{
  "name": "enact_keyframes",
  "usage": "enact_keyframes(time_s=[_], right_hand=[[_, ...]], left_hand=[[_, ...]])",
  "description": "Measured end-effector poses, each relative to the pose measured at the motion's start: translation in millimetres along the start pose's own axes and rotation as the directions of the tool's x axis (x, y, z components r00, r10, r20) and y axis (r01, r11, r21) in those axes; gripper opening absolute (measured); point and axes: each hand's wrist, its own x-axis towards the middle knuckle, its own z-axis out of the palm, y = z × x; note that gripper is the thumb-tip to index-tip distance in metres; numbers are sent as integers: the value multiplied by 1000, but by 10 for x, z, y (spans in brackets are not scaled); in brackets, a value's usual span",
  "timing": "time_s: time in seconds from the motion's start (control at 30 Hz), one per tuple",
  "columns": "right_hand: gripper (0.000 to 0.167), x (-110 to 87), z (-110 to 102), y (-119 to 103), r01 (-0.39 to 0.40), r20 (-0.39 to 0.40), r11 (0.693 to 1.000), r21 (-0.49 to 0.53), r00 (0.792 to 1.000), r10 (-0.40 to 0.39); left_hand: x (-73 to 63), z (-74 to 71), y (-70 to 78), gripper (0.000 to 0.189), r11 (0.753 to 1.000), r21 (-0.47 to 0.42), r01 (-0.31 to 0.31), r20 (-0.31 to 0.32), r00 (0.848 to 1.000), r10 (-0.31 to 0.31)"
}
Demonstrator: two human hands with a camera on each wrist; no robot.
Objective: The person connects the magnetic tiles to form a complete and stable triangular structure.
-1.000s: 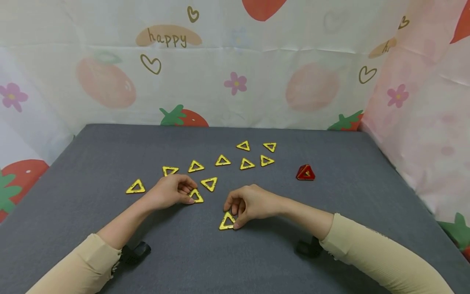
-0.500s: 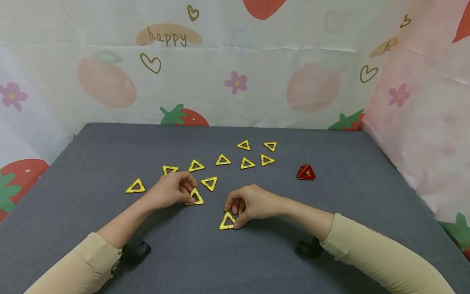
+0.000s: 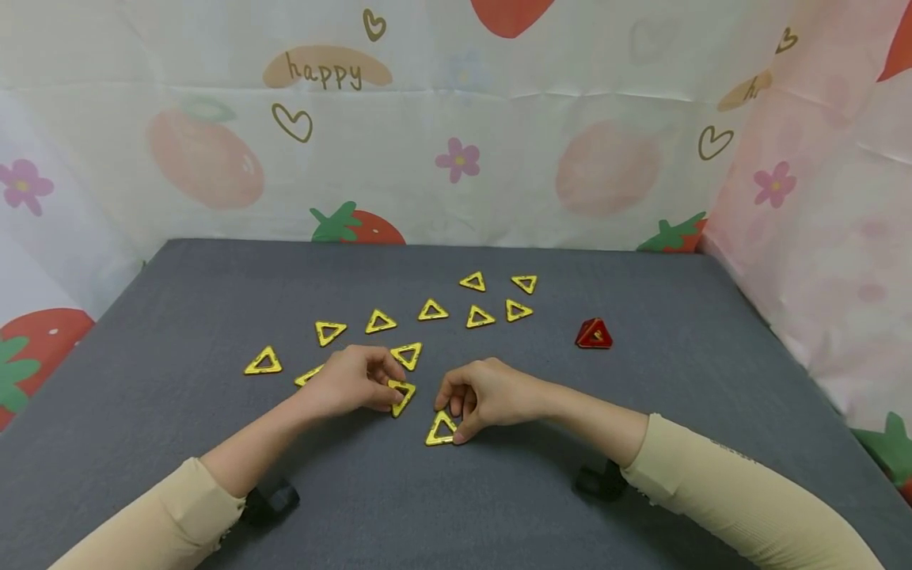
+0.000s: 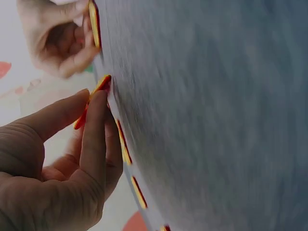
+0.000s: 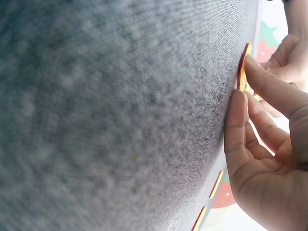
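Observation:
My left hand [image 3: 359,380] pinches a triangular yellow tile with an open centre [image 3: 408,393] between thumb and fingers. In the left wrist view that tile [image 4: 107,83] is tilted, with red showing along its side. Just to its right, my right hand [image 3: 495,396] holds a second triangle tile [image 3: 431,436] by its right corner, low over the grey cloth. The right wrist view shows this tile [image 5: 241,72] edge-on between thumb and fingertips. Behind the left hand lies another triangle [image 3: 416,354]. One more tile [image 3: 305,378] is partly hidden by the left hand.
Several more yellow triangles lie spread behind the hands, among them one at far left [image 3: 251,369] and one at the back right [image 3: 533,282]. A small red pyramid [image 3: 587,339] stands to the right. Patterned curtains [image 3: 513,174] border the table [image 3: 456,514].
My left hand has moved right and slightly nearer with its tile, which has turned. Tiles formerly behind that hand now show. My right hand has kept its place.

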Motion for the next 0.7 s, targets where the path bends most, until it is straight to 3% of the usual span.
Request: enact_keyframes(time_s=[0.37,0.7], right_hand=[[33,-9,4,-9,-14,-3,1000,-17,1000,14],[33,-1,5,-5,-11,-1,1000,-18,1000,11]], left_hand=[[-57,210,54,19,997,-78,0,40,999,3],[-84,283,106,19,997,-79,-8,43,999,11]])
